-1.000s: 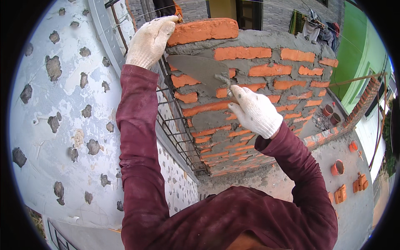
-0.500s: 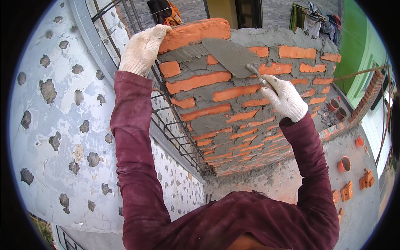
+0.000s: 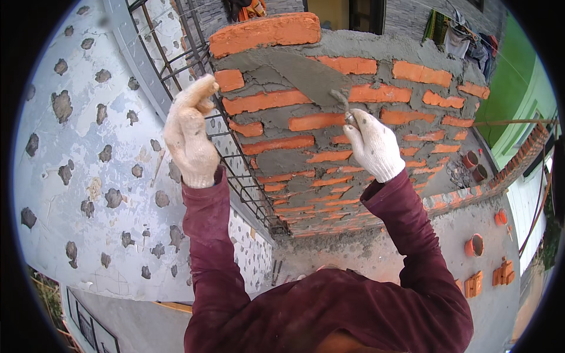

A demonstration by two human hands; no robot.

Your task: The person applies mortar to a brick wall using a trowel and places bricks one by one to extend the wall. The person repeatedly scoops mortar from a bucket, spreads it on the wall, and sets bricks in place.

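The top brick [image 3: 265,34], long axis roughly nine-to-three, lies at one o'clock from the nearer left hand [image 3: 191,138], empty, loosely open; right hand [image 3: 375,144] grips a trowel [image 3: 318,81].

top [image 3: 335,306]: maroon, long sleeves [image 3: 206,223] | left grip [image 3: 190,134]: stained cream knit glove [image 3: 197,170] | right grip [image 3: 374,144]: white knit glove [image 3: 386,166]

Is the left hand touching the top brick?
Apart: the head view shows the left hand below the top brick, with a clear gap between them.
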